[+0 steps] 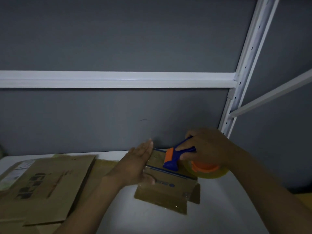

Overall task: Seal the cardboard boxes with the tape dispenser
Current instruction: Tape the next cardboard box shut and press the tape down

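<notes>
A small brown cardboard box [167, 190] with blue stripes and print stands on the white table [211, 208]. My left hand [135, 162] lies flat on the box's top left part, fingers straight, thumb against its near side. My right hand [207, 149] grips a blue and orange tape dispenser [175, 157] whose blade end rests on the box top. A roll of clear yellowish tape [211, 171] hangs under that hand. Shiny tape covers part of the box front.
Flattened cardboard boxes [47, 183] with dark print lie stacked at the left of the table. A grey wall panel rises behind. A white shelf rail [118, 79] crosses it, and a perforated white upright [243, 78] stands at the right.
</notes>
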Motion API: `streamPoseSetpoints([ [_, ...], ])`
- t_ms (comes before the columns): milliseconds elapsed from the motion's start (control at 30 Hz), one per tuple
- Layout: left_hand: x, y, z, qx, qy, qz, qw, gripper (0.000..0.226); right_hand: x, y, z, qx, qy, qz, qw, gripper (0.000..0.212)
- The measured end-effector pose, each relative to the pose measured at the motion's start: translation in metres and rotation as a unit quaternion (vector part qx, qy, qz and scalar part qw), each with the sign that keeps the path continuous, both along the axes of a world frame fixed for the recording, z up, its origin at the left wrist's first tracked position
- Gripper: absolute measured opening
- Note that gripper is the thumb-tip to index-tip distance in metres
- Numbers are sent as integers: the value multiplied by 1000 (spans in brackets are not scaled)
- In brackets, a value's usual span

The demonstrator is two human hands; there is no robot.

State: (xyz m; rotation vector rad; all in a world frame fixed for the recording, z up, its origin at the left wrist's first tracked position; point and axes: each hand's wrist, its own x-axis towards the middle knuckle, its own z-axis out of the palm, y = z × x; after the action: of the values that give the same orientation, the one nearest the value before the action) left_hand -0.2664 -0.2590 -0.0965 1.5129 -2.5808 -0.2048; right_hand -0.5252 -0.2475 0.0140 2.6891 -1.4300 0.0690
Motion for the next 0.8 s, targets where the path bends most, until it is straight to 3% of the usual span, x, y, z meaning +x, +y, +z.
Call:
streamPoseSetpoints([
  [200,-12,-12,0,-39,-42,-12,998,116,5,-3,-2,-11,11,0,1000,41],
  [400,-3,-16,-18,-22,40,-35,998,112,8,-3,3,1,14,8,1000,42],
  [700,32,-21,-23,-34,77,-39,996,91,-24,6,-3,17,-45,-7,999,44],
  [800,49,-21,-21,-24,54,-26,998,90,-24,10,-12,4,-33,-7,999,45],
])
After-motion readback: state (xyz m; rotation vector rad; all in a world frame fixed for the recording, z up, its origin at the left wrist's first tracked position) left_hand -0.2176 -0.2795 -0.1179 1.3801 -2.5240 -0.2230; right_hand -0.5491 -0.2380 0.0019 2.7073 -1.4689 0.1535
